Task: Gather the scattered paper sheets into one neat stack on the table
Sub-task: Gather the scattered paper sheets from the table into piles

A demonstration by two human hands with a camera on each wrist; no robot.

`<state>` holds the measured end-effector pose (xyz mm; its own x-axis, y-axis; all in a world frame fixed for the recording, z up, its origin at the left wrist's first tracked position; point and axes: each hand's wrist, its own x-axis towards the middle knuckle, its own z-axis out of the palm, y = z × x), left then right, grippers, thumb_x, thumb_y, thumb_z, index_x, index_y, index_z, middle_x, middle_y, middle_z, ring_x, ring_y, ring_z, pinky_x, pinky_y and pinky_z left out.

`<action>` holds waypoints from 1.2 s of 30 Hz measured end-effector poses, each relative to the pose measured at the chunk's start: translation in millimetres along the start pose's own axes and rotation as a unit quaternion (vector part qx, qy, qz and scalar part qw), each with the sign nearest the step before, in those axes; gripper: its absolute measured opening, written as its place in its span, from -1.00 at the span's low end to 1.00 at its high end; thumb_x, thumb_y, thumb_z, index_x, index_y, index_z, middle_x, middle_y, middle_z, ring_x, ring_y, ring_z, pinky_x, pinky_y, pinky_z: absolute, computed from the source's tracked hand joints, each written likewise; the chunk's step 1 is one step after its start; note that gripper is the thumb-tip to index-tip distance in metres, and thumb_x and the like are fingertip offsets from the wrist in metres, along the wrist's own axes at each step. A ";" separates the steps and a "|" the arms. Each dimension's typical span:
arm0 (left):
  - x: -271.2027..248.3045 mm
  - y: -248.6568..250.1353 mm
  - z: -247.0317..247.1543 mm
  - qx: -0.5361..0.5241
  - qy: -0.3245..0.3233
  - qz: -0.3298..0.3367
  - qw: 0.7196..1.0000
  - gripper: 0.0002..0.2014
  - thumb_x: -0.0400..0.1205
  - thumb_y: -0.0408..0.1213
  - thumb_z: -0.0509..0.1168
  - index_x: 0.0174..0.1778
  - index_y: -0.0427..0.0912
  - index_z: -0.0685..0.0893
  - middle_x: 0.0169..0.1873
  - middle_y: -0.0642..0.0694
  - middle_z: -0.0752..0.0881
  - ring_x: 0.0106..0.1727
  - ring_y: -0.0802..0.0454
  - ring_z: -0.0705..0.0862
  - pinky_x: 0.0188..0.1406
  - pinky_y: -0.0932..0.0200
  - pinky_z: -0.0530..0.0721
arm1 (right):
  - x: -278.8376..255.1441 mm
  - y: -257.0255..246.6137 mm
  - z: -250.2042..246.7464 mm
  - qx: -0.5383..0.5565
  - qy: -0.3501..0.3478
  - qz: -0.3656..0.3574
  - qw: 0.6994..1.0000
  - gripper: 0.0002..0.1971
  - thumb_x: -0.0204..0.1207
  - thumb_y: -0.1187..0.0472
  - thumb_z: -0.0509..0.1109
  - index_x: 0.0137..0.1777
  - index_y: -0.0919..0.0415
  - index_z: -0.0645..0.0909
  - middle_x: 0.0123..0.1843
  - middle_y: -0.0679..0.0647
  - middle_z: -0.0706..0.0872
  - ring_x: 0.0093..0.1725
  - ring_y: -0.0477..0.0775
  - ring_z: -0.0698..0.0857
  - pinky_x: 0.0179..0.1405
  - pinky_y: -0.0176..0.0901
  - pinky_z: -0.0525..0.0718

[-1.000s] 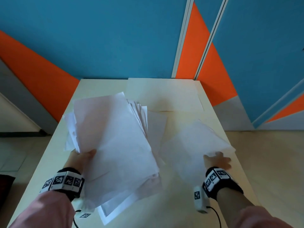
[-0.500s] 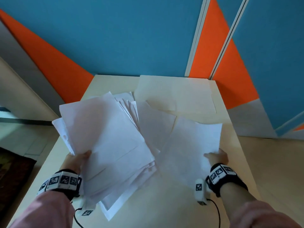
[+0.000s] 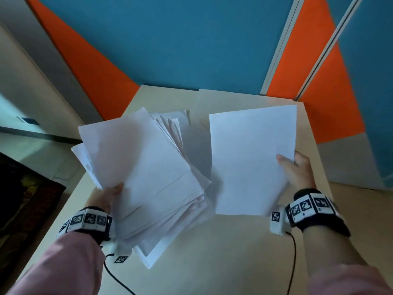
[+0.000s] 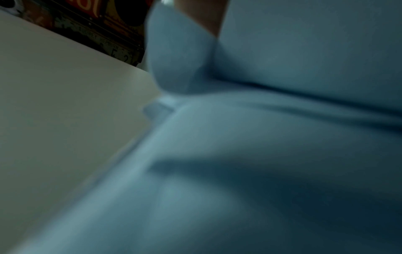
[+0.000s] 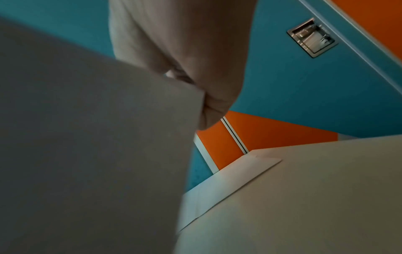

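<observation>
Left hand [image 3: 106,195]: clamped on the near left edge of a thick, fanned bundle of sheets [image 3: 144,173], thumb on top, fingers hidden beneath; bundle raised off the table [image 3: 223,256], tilted, corners splayed at several angles. Right hand [image 3: 297,169]: pinching the right edge of a single sheet [image 3: 251,158], thumb over the face, fingers behind, sheet held up just beside the bundle and apart from it.

Handling, as a judgement: paper light, limp and slick. Single sheet likely to droop or flutter if held only at one edge, so best kept at mid-edge and laid flat on top. Bundle heavy enough to sag at the far end and prone to sliding sheet over sheet, so a firmer grip along the long side, then both hands squaring the edges against the table.

Farther out: a flat pale sheet or folder [image 3: 240,101] lying at the far end of the table, against the blue and orange wall; which of the two, impossible to tell.

Hidden or unclear: left wrist view blurred and dim, only paper undersides and a sliver of finger. Right wrist view mostly the sheet's shaded back. Sheet count in the bundle unknowable. Any loose paper under the bundle out of sight.
</observation>
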<state>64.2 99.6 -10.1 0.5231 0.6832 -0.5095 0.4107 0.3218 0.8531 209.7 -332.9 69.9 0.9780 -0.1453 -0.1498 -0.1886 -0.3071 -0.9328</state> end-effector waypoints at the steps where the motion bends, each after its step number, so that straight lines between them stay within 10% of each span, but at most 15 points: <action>1: 8.7 -1.1 -6.3 -0.007 -0.003 -0.003 1.000 -0.64 0.55 -0.47 0.35 0.26 -0.48 0.55 0.00 -0.28 0.67 -0.18 -0.07 0.65 0.07 0.11 0.58 | -1.4 -3.4 6.5 -0.006 -0.009 0.000 1.000 -0.87 0.56 0.33 0.31 0.03 0.15 0.63 0.03 0.12 0.71 0.02 0.10 0.66 0.06 -0.10 0.56; 4: 33.7 -1.8 -26.8 -0.024 -0.021 -0.025 0.999 -0.52 0.53 -0.42 0.37 0.37 -0.45 0.50 0.33 -0.33 0.60 0.07 -0.11 0.59 0.20 0.00 0.52 | -9.8 -8.7 25.6 0.008 0.007 0.005 1.000 -0.89 0.59 0.30 0.30 0.03 0.13 0.61 0.05 0.10 0.70 0.02 0.08 0.65 0.04 -0.14 0.52; 12: 75.5 7.9 -77.3 -0.016 -0.022 -0.054 0.998 -0.46 0.47 -0.40 0.44 0.36 -0.46 0.52 0.30 -0.36 0.62 0.20 -0.22 0.62 0.37 -0.14 0.51 | -16.2 10.8 123.6 -0.018 0.025 0.102 0.994 -0.88 0.49 0.28 0.40 -0.03 0.29 0.68 0.03 0.23 0.76 0.17 0.30 0.72 0.21 0.10 0.62; 18: 88.4 11.5 -95.2 -0.012 -0.054 -0.050 0.997 -0.52 0.49 -0.49 0.39 0.35 -0.47 0.51 0.14 -0.31 0.66 0.16 -0.17 0.61 0.38 -0.21 0.50 | -21.9 14.5 191.6 -0.285 0.060 0.256 0.922 -0.26 0.28 0.03 0.58 0.39 0.32 0.38 0.43 0.34 0.38 0.44 0.34 0.39 0.35 0.17 0.46; 21: 88.7 13.6 -104.1 -0.009 -0.068 -0.024 0.997 -0.79 0.53 -0.57 0.30 0.07 -0.34 0.63 -0.34 -0.07 0.82 -0.22 -0.06 0.75 -0.06 0.02 0.72 | -18.8 11.7 210.5 -0.293 0.062 0.270 0.915 0.06 0.27 0.11 0.63 0.61 0.29 0.00 0.52 0.34 0.26 0.50 0.34 0.34 0.42 0.20 0.42; 27: 92.1 13.4 -122.2 -0.019 -0.062 -0.007 0.998 -0.80 0.54 -0.61 0.27 -0.02 -0.26 0.63 -0.58 0.07 0.77 -0.37 0.01 0.71 -0.31 0.16 0.68 | -1.0 23.0 211.3 -0.224 0.032 0.288 0.931 -0.56 0.34 0.26 0.58 0.16 0.40 0.55 -0.05 0.23 0.76 -0.01 0.19 0.71 0.18 0.03 0.67; 32: 86.7 19.6 -122.9 -0.029 -0.050 0.002 0.998 -0.78 0.52 -0.64 0.27 -0.03 -0.28 0.62 -0.62 0.06 0.75 -0.34 -0.11 0.67 -0.34 0.09 0.67 | -9.9 25.9 203.3 -0.136 0.072 0.157 0.976 -0.73 0.44 0.45 0.32 0.14 0.39 0.66 0.12 0.36 0.75 -0.04 0.29 0.69 -0.08 -0.13 0.55; 36: 83.4 28.5 -123.0 -0.012 -0.037 0.009 0.999 -0.81 0.52 -0.65 0.29 -0.14 -0.26 0.62 -0.46 -0.09 0.73 -0.27 -0.10 0.59 -0.21 0.07 0.57 | -12.5 4.4 164.2 0.005 0.031 0.105 0.994 -0.78 0.46 0.44 0.40 0.10 0.30 0.69 0.20 0.30 0.74 0.07 0.23 0.70 0.16 -0.08 0.55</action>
<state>27.7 246.4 -14.4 0.5842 0.6392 -0.5001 0.3830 0.3262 0.8643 211.3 -177.9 13.8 0.9100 -0.2632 -0.3204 -0.3858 -0.2541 -0.8869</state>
